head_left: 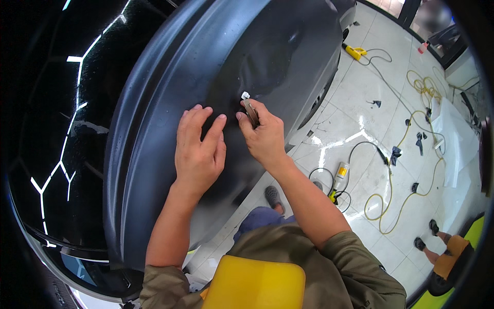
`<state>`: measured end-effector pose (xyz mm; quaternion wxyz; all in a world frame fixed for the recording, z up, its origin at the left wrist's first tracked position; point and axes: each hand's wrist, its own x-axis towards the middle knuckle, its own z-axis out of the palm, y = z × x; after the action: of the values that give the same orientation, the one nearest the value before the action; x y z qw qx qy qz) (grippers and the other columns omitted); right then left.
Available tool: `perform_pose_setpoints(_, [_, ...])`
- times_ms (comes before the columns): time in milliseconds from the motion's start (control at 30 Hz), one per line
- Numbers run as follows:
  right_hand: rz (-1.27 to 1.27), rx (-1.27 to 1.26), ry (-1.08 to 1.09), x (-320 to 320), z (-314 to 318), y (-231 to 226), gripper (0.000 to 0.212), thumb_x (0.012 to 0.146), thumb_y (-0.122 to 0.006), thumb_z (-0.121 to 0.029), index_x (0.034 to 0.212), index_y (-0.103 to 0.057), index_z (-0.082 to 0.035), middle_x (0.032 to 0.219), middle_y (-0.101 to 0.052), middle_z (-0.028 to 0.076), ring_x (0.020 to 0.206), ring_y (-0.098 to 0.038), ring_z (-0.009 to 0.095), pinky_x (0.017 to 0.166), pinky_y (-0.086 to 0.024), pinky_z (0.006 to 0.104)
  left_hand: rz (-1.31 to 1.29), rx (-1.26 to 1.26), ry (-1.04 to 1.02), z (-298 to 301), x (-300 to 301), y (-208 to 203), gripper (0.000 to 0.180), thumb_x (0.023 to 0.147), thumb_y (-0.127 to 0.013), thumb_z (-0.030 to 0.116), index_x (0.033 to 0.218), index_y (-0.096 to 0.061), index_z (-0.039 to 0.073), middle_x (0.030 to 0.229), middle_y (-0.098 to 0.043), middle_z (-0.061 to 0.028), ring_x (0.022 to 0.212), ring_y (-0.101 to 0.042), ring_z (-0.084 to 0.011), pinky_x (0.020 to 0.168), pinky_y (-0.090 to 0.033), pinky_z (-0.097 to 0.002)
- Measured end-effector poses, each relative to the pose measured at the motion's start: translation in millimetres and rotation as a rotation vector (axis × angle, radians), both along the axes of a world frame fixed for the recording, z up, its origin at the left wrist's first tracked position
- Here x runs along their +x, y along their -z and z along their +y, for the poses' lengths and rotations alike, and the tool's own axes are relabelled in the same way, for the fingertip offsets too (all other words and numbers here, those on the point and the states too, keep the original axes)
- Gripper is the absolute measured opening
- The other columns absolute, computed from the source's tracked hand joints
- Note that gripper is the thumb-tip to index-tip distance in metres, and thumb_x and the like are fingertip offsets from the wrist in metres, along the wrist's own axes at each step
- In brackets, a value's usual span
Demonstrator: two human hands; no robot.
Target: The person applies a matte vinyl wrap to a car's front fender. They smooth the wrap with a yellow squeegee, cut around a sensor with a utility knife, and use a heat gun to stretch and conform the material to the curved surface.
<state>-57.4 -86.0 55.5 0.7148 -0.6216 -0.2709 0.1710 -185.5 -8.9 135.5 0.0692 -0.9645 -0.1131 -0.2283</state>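
Note:
Dark matte film (170,118) covers a long curved car panel in front of me, with creased folds along its left side. My left hand (198,149) lies on the film with its fingers spread, holding nothing. Just to its right, my right hand (265,129) pinches a slim grey-brown tool (251,112) that looks like a small cutter. Beyond the tool's far end, a small white piece (245,95) shows against the film; I cannot tell whether the two are joined.
Glossy black bodywork (56,129) with light reflections lies left. On the tiled floor (355,108) at right are a yellow hand tool (355,52), a clear-and-yellow corded tool (339,175), looping yellow cable (389,206) and dark scraps (395,155). Another person (445,252) is at far right.

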Motion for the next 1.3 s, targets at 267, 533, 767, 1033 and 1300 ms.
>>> perform_pose_setpoints(267, [0.022,-0.149,-0.075,22,2,-11,0.027,0.09,-0.079,-0.02,0.092,-0.057,-0.003,0.067,-0.055,0.002,0.062,-0.048,0.01,0.059,-0.043,0.0295,-0.024,0.004,-0.026,-7,4,0,0.036,0.087,-0.071,0.005,0.123,-0.07,0.005,0.135,-0.056,-0.0159,0.131,-0.053,-0.0391,0.113,-0.041,-0.0547])
perform_pose_setpoints(533, [0.009,-0.211,-0.011,15,9,-17,0.026,0.093,-0.072,-0.021,0.095,-0.055,-0.001,0.073,-0.066,0.018,0.069,-0.067,0.037,0.067,-0.051,0.0444,-0.03,0.038,-0.007,-4,7,0,0.036,0.087,-0.072,0.007,0.122,-0.069,0.003,0.137,-0.055,-0.0168,0.132,-0.052,-0.0396,0.113,-0.041,-0.0542])
perform_pose_setpoints(767, [0.057,-0.084,-0.019,17,8,-12,0.027,0.092,-0.073,-0.022,0.096,-0.059,0.0,0.072,-0.066,0.015,0.065,-0.065,0.029,0.066,-0.051,0.0408,-0.018,0.041,-0.002,0,7,-4,0.035,0.087,-0.073,0.008,0.122,-0.069,0.003,0.137,-0.055,-0.0164,0.133,-0.05,-0.0399,0.113,-0.04,-0.0542])
perform_pose_setpoints(1033, [-0.028,-0.152,0.011,22,9,-13,0.029,0.092,-0.073,-0.024,0.094,-0.059,0.0,0.074,-0.068,0.016,0.066,-0.066,0.03,0.065,-0.05,0.0417,-0.015,0.033,-0.02,-5,8,-2,0.036,0.086,-0.073,0.008,0.122,-0.069,0.003,0.137,-0.055,-0.0155,0.134,-0.049,-0.0396,0.113,-0.042,-0.052])
perform_pose_setpoints(1300, [0.05,-0.198,-0.049,31,6,-24,0.027,0.09,-0.072,-0.023,0.094,-0.06,0.001,0.075,-0.069,0.019,0.071,-0.07,0.036,0.07,-0.053,0.0446,-0.008,0.032,-0.027,-5,10,-2,0.037,0.085,-0.075,0.009,0.121,-0.069,0.003,0.138,-0.054,-0.0156,0.134,-0.048,-0.0397,0.113,-0.041,-0.051])
